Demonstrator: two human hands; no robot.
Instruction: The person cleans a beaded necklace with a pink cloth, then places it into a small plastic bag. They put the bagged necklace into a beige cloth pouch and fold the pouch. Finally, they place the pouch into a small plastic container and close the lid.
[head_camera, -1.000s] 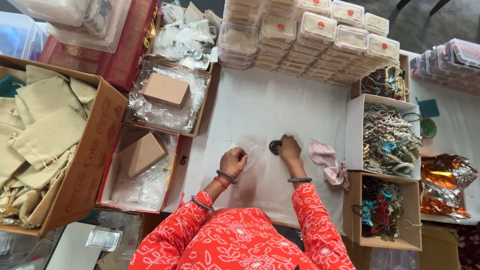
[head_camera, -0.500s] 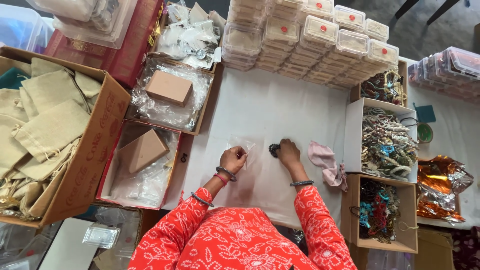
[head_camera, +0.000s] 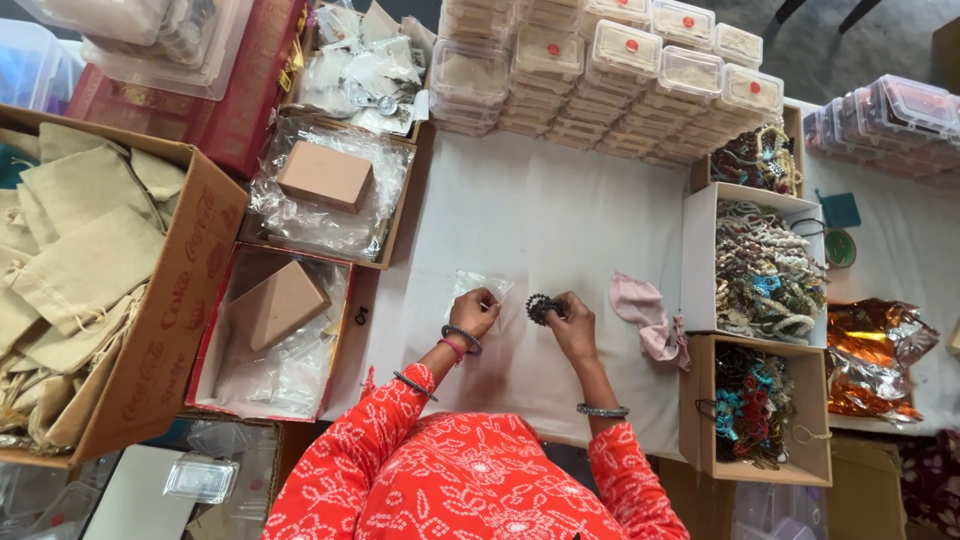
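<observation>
My left hand (head_camera: 477, 311) pinches a small clear plastic pouch (head_camera: 478, 287) lifted just off the white table (head_camera: 540, 210). My right hand (head_camera: 572, 322) holds a dark beaded bracelet (head_camera: 541, 307) by its edge, close to the pouch's right side. Both wrists wear bangles, and my sleeves are red with a white pattern.
A pink cloth (head_camera: 645, 316) lies right of my hands. Open boxes of beaded bracelets (head_camera: 765, 268) (head_camera: 755, 402) stand at the right. Stacked clear lidded containers (head_camera: 610, 75) line the back. Trays of plastic bags with brown boxes (head_camera: 325, 190) (head_camera: 275, 330) and a carton of beige pouches (head_camera: 85, 265) stand at the left.
My right hand has lifted the dark bracelet off the table and drawn it back toward me. My left hand has raised the clear pouch beside it.
</observation>
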